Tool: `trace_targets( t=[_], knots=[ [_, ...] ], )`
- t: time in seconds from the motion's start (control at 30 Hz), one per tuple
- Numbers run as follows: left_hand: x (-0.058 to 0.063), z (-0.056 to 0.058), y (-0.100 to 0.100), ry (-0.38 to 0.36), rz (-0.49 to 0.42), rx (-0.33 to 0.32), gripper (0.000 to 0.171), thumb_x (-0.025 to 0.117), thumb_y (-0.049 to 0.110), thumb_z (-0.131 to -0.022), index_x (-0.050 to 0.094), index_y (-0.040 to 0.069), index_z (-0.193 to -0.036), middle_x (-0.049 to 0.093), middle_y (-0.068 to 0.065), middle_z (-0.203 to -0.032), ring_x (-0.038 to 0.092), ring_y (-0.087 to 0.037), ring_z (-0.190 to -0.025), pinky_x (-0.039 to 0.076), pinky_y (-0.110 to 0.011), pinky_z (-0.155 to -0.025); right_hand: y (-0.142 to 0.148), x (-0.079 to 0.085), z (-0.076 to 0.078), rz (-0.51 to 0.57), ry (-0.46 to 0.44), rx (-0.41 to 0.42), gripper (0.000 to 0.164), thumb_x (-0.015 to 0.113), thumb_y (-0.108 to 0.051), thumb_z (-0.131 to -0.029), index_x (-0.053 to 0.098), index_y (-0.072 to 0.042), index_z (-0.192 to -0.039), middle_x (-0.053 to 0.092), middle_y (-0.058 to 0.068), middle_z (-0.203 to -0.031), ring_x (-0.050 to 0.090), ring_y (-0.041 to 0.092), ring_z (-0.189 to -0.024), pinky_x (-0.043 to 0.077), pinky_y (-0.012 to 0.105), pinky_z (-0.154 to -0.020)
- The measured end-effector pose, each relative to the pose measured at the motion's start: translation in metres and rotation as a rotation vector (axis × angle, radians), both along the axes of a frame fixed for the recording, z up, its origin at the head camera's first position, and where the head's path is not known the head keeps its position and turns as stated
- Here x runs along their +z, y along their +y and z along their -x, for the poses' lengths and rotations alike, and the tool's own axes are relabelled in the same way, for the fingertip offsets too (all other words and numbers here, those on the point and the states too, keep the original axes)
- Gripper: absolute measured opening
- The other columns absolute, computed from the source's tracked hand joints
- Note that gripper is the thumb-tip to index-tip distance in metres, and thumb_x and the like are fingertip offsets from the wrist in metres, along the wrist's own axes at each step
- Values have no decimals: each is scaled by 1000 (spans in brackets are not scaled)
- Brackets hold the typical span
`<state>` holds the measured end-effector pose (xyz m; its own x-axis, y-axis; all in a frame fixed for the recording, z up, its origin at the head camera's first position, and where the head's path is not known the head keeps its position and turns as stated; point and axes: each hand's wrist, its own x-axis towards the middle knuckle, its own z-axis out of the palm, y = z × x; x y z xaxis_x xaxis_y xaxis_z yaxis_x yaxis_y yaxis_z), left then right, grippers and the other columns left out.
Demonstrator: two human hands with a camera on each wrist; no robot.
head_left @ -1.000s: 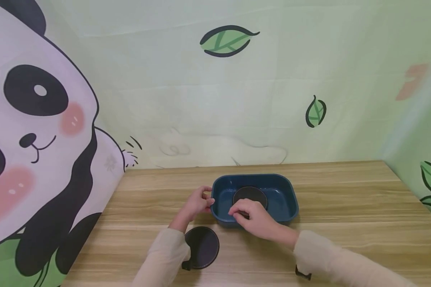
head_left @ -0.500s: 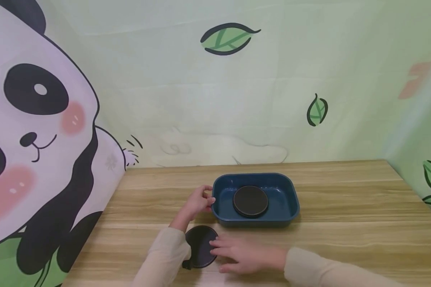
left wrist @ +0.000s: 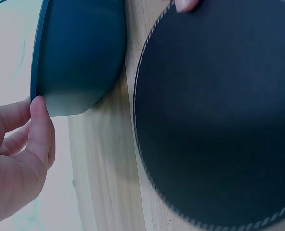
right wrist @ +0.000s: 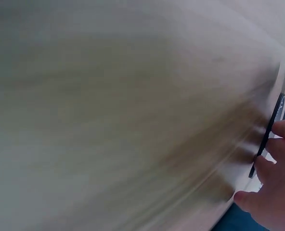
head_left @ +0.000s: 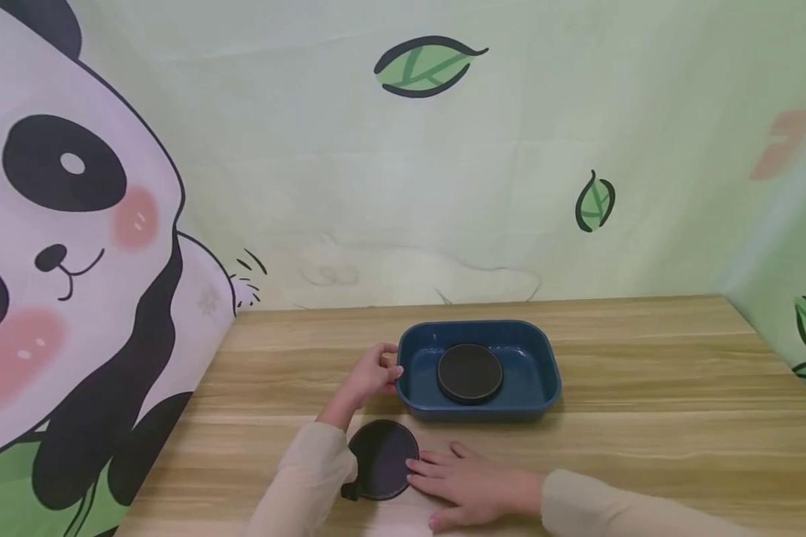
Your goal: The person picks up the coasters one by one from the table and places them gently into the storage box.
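A dark blue rectangular container (head_left: 410, 406) with rounded corners stands on the table. My left hand (head_left: 369, 377) pinches its left rim between thumb and fingers; the left wrist view shows this hold on the container (left wrist: 80, 53) up close. Inside the container lies a black round coaster (head_left: 470, 371), thick enough that it may be a stack. Another black round coaster (head_left: 386, 461) lies on the table in front, partly hidden by my left sleeve. White stitching runs round its edge. With fingers spread, my right hand (head_left: 473, 481) rests on the table, fingertips at that coaster's right edge.
The wood-grain table (head_left: 658, 388) spreads to both sides of the container. Behind it hangs a pale green backdrop (head_left: 275, 149) with a printed panda and leaves. A dark camera mount (head_left: 351, 490) sits at my left wrist, over the coaster's edge.
My right hand has left the coaster in the container and come down to the front one, which has shifted slightly to the right. My left hand has stayed on the rim.
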<state>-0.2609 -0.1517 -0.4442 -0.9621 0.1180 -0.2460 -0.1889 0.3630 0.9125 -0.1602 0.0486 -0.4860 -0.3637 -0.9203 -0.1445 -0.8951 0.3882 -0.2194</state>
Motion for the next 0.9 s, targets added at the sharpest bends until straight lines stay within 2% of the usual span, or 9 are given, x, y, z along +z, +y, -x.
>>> trace_targets(
  t=[0.3, 0.47, 0.6, 0.7, 0.83, 0.9],
  knots=[
    [0, 2, 0, -18, 3, 5, 41, 51, -1, -86, 39, 0, -126, 48, -12, -87, 51, -16, -65, 52, -43, -72, 34, 13, -4, 84, -46, 36, 52, 34, -48, -91, 43, -15, -131, 38, 2, -138, 30, 24, -130, 34, 55, -93],
    [0, 2, 0, -20, 17, 9, 41, 52, 0, -86, 40, 0, -125, 48, -13, -88, 51, -16, -65, 52, -42, -72, 51, 16, -4, 131, -17, 81, 43, 37, -41, -92, 52, -14, -123, 48, 1, -131, 35, 26, -127, 37, 55, -89],
    [1, 2, -1, -29, 16, 8, 41, 52, 0, -86, 40, 1, -125, 48, -13, -89, 52, -17, -66, 52, -41, -72, 58, 17, -3, 190, 17, 85, 36, 41, -38, -92, 58, -14, -114, 56, -2, -119, 41, 26, -123, 40, 52, -87],
    [1, 2, -1, -35, 17, 8, 41, 52, 0, -86, 40, 1, -125, 48, -13, -90, 52, -17, -67, 52, -39, -71, 57, 16, -2, 254, 45, 22, 32, 47, -37, -90, 60, -14, -108, 58, -2, -110, 49, 21, -113, 43, 42, -87],
    [2, 1, 0, -36, 29, 11, 42, 53, 1, -85, 41, 2, -125, 49, -14, -91, 53, -18, -67, 53, -37, -69, 48, 15, -2, 272, 8, -163, 39, 54, -41, -85, 58, -13, -111, 54, 0, -108, 51, 13, -99, 45, 29, -83],
    [2, 1, 1, -35, 30, 10, 42, 53, 1, -85, 41, 2, -125, 49, -15, -91, 53, -18, -66, 53, -37, -68, 41, 15, -1, 246, -28, -255, 46, 55, -45, -82, 56, -13, -114, 52, 1, -109, 50, 12, -97, 45, 29, -81]
  ],
)
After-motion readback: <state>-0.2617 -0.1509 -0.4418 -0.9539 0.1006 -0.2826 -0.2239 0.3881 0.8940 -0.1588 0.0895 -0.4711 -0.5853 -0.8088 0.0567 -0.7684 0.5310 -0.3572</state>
